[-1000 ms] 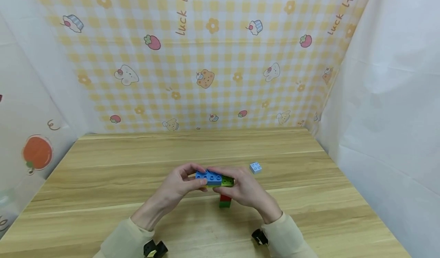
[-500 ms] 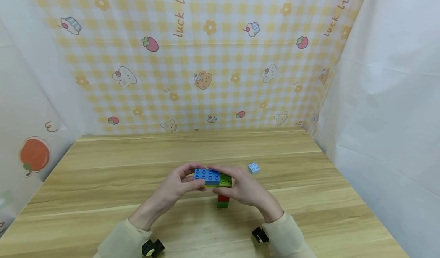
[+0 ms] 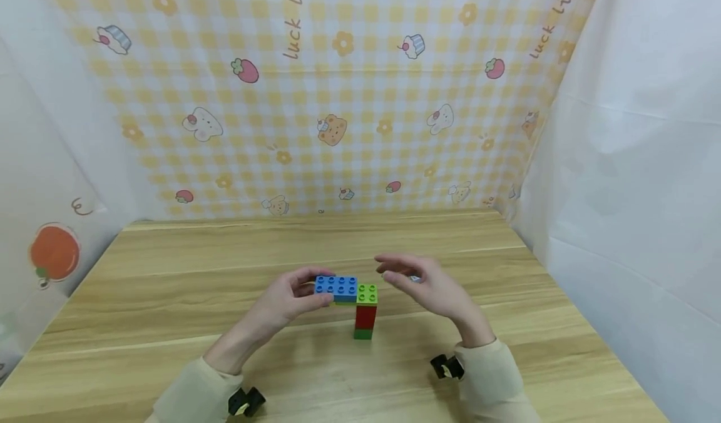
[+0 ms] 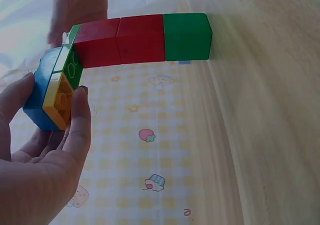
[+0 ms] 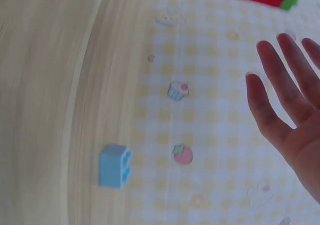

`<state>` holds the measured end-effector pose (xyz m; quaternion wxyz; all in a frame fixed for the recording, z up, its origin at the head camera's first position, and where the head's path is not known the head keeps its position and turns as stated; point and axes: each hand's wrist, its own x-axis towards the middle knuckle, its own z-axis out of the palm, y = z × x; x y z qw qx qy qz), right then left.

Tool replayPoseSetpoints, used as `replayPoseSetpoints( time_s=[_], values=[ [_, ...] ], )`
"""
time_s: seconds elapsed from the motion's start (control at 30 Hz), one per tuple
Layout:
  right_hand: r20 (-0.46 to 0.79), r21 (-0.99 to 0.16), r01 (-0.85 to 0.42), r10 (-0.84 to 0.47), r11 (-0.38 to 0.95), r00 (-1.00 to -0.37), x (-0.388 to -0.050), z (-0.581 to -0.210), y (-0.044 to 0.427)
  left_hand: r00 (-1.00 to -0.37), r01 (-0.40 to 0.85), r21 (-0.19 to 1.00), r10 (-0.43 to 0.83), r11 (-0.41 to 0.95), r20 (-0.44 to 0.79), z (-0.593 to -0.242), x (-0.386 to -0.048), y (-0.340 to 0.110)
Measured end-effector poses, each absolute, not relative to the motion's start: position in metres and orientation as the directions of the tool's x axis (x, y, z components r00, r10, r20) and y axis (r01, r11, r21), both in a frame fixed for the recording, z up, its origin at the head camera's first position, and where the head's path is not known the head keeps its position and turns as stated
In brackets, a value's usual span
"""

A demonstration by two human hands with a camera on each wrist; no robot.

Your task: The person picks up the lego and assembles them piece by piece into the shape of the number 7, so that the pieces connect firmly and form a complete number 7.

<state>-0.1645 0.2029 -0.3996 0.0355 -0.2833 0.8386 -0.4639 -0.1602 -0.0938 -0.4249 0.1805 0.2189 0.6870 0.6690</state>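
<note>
A tower of a dark green block (image 4: 188,36) and two red blocks (image 4: 120,42) stands upright on the table. It carries a lime-green piece (image 3: 367,293), which reaches left under a blue eight-stud block (image 3: 336,288). Beneath the blue block, beside the lime piece, sits a yellow block (image 4: 58,100). My left hand (image 3: 281,301) grips the overhanging blue and yellow blocks between thumb and fingers. Apart from the tower, on its right, my right hand (image 3: 432,286) is in the air with relaxed fingers and nothing in it. It mostly hides a light-blue block in the head view.
The light-blue block (image 5: 113,166) lies on the wooden table (image 3: 225,248), to the right of and behind the tower. A yellow checked cloth (image 3: 360,97) hangs at the back, and white sheets (image 3: 631,160) close off the sides.
My right hand has let go of the lime-green end and moved right, uncovering its studs and the red blocks. The left hand keeps its hold on the overhanging blocks.
</note>
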Motion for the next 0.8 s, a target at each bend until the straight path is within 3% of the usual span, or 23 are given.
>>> replayPoseSetpoints(
  time_s=[0.3, 0.8],
  values=[
    [0.236, -0.803, -0.405, -0.39, 0.438, -0.89, -0.185, -0.408, 0.233, -0.839, 0.124, 0.989, 0.54, 0.077, 0.064, -0.423, -0.159, -0.095],
    [0.063, -0.892, -0.203, -0.334, 0.403, -0.94, -0.217, -0.437, 0.273, -0.841, 0.17, 0.979, 0.535, 0.111, 0.085, -0.423, -0.158, -0.091]
  ],
)
